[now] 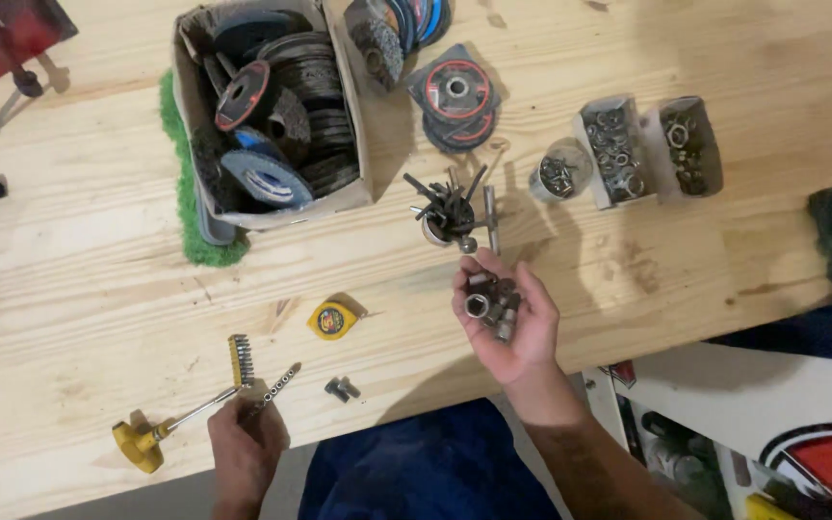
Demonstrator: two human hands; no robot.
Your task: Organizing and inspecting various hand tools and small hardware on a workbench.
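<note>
The right hand (510,323) is turned palm up over the near edge of the wooden desk (79,260), and it cups a small pile of metal sockets (491,306). Its grip is half curled, like a bowl, with the fingers bent around the pile but not pressing hard. I judge these sockets are steel: heavy for their size, fully stiff, smooth and probably a little slippery, so they can roll out if the palm tilts. It seems best to take one at a time by its round side wall, between thumb and fingertip.

The left hand (246,448) is at the near left of the desk. Its grip is closed around a thin metal rail (276,385) that carries small pieces in a row. Just beside it lie a yellow-handled driver (161,433) and a yellow bit holder (240,360). The rail looks light and stiff, and it is easiest to hold at its bare end.

Just beyond the right hand stands a small cup of dark bits (445,207). Farther left is a cardboard box of grinding discs (272,106), and at the far right are open containers of nuts and washers (647,144). A small yellow tape measure (331,319) lies between the two hands.
</note>
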